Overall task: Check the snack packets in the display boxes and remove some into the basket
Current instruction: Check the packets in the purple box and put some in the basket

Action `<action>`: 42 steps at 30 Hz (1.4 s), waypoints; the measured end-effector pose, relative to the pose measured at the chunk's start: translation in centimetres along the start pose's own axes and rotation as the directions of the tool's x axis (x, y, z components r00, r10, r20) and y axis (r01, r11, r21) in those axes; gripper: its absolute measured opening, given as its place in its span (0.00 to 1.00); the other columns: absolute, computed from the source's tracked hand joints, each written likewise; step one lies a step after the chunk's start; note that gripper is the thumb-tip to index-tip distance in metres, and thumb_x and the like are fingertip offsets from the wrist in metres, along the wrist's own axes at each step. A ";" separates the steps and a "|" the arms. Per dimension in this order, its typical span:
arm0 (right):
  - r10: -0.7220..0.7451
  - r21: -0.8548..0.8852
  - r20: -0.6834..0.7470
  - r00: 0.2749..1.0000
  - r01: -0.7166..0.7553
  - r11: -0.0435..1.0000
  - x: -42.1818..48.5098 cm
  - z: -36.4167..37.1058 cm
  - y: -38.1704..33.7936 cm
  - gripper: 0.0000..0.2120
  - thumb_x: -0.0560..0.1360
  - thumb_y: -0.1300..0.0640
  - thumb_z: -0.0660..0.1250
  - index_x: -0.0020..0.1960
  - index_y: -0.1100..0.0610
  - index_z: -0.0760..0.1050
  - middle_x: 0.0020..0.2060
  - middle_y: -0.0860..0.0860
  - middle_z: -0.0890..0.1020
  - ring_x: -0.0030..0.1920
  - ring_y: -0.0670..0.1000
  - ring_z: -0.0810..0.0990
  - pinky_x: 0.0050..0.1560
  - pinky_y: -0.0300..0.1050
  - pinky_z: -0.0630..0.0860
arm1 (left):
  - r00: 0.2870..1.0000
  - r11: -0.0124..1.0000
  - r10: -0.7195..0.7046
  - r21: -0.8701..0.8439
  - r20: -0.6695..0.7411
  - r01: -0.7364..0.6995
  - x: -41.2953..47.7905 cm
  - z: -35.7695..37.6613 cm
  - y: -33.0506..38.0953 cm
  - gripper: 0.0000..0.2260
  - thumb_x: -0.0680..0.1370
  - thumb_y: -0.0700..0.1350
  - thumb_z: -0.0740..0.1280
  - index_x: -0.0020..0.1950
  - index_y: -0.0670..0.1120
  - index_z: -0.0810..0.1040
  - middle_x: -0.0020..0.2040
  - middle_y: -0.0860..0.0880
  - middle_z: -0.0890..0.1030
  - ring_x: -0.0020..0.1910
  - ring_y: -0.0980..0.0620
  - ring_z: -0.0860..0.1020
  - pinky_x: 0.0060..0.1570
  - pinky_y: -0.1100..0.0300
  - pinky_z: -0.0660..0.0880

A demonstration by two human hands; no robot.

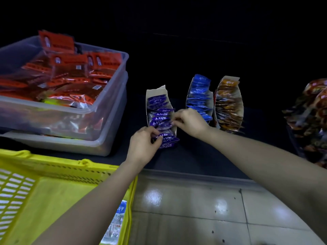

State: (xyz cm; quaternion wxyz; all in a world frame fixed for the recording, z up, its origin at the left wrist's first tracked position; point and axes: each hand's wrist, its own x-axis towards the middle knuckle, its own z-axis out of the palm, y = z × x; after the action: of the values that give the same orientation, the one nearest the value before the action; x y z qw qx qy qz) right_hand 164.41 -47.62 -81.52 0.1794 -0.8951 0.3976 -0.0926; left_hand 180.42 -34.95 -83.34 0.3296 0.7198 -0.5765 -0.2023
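A person's left hand (143, 145) is pinching purple snack packets (160, 114) at the near end of a cardboard display box (155, 90) on a dark shelf (194, 156), fingers curled around them. The right hand (190, 122) is pinching one midway along the row. A yellow basket (53, 174) is sitting near left.
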 end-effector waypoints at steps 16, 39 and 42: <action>0.047 0.401 -0.214 0.976 0.044 0.915 0.0 1.1 2.0 0.07 0.77 0.58 0.70 0.53 0.59 0.82 0.45 0.50 0.85 0.45 0.45 0.83 0.47 0.44 0.79 | 0.977 0.990 -0.135 0.007 -0.167 0.138 2.0 1.8 0.2 0.11 0.77 0.45 0.69 0.58 0.47 0.75 0.37 0.57 0.79 0.40 0.49 0.81 0.41 0.53 0.75; 0.233 0.952 -0.008 0.972 -0.065 0.300 -1.5 -3.7 -0.7 0.05 0.80 0.62 0.64 0.45 0.62 0.73 0.40 0.58 0.83 0.33 0.48 0.81 0.34 0.37 0.79 | 0.946 0.997 0.047 -0.036 -0.322 -0.062 1.2 3.3 4.9 0.22 0.71 0.56 0.69 0.64 0.52 0.79 0.58 0.56 0.79 0.56 0.55 0.76 0.60 0.49 0.71; 0.115 0.948 -0.017 0.993 -0.020 0.319 -1.9 -3.5 -0.8 0.11 0.80 0.56 0.63 0.55 0.64 0.76 0.51 0.58 0.83 0.52 0.51 0.82 0.53 0.43 0.80 | 0.955 0.923 -0.095 -0.384 -0.280 -0.020 1.2 2.6 4.8 0.10 0.78 0.44 0.68 0.58 0.52 0.82 0.47 0.53 0.84 0.45 0.54 0.81 0.49 0.51 0.78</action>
State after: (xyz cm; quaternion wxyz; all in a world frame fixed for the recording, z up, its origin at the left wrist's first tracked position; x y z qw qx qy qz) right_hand 162.60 -46.62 -78.07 0.6543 -0.6011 0.3131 -0.3355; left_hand 175.64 -37.27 -81.66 0.5413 0.6747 -0.4566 -0.2081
